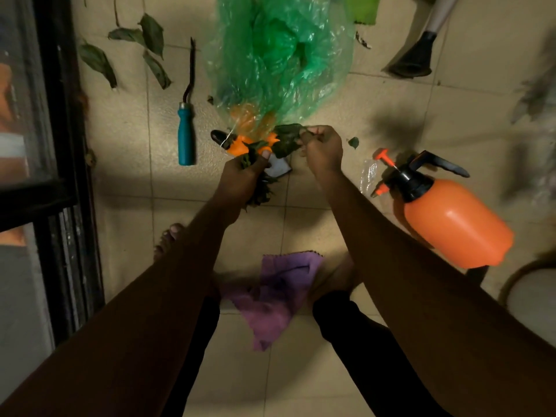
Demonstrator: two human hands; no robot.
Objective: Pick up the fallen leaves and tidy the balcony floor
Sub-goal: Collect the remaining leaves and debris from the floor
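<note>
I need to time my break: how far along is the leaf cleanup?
Done: the left hand grips a gathered bunch. In hand: the right hand pinches a leaf at the bag mouth. Left: several leaves lie near the door, and one small leaf lies beside the sprayer.

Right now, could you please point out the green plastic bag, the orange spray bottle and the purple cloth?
green plastic bag (279, 55), head view, crumpled middle
orange spray bottle (454, 221), head view, orange tank
purple cloth (279, 293), head view, its middle
</note>
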